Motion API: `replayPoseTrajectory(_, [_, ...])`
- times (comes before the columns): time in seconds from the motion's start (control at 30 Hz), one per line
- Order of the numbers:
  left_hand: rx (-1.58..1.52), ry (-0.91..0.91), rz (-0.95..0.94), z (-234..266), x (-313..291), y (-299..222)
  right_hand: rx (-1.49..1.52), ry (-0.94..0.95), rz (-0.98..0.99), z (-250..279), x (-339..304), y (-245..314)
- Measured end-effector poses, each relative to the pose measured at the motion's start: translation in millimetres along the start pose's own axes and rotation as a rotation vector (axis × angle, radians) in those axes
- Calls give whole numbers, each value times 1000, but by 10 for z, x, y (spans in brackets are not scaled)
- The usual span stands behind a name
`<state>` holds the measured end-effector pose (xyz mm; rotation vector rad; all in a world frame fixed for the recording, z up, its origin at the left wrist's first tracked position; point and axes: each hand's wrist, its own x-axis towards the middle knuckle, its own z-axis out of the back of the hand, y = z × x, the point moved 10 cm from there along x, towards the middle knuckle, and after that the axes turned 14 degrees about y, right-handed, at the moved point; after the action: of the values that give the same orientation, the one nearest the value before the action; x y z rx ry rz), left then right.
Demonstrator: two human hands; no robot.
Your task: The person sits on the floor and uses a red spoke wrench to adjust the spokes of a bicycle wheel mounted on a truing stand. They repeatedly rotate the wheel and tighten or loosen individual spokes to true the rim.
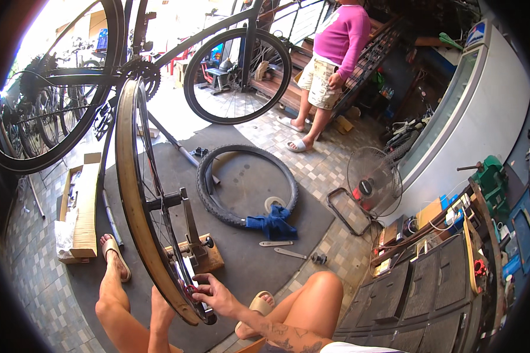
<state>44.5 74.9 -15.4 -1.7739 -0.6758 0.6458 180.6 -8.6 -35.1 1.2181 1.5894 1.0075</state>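
Spreading over the tiled floor [312, 166], a dark grey mat [241, 253] lies beneath the work. Above its far left side is a dark bicycle [206, 39], raised off the floor. To the right stand a tall white cabinet [471, 129] with a glass front and, nearer, a dark brown drawer unit [415, 288]. Beyond the mat a person in a pink top [347, 35] stands on the tiles, arm lowered.

The spoked wheel [129, 176], with a tan band round its bare rim, is upright in a stand [191, 223] directly before the seated person. A knobbly black tyre [227, 219] lies flat on the mat behind it; a fan [365, 188] is on the floor further right, and an open cardboard box [88, 212] is to the wheel's left. A blue cloth [274, 223] is draped on the tyre's near edge.

Both hands are at the wheel's near end, one on each side. The right hand [215, 294] has thumb and fingers closed around a small red piece [188, 291] at the rim; the left hand [162, 303] is partly hidden behind the rim, so its grip cannot be told. Two flat silver tools [275, 243] lie near the cloth, just beside a small dark metal part [318, 257].
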Motion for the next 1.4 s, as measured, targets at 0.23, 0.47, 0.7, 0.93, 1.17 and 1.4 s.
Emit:
replayPoseTrajectory(0.23, [-242, 294, 358, -154, -56, 271, 516, 314, -56, -108, 161, -329])
replayPoseTrajectory(0.47, [275, 20, 82, -53, 143, 131, -63, 89, -44, -76, 8, 134])
replayPoseTrajectory(0.7, [253, -71, 105, 64, 168, 168, -419, -214, 23, 1, -98, 251])
replayPoseTrajectory(0.93, [-265, 232, 378, -24, 22, 340, 553, 343, 4, -83, 250, -394])
replayPoseTrajectory(1.17, [-51, 163, 259, 61, 140, 385, 389, 215, -39, -66, 110, -186])
replayPoseTrajectory(1.4, [805, -178, 15, 97, 167, 97, -534, -262, 40, -21, -81, 480])
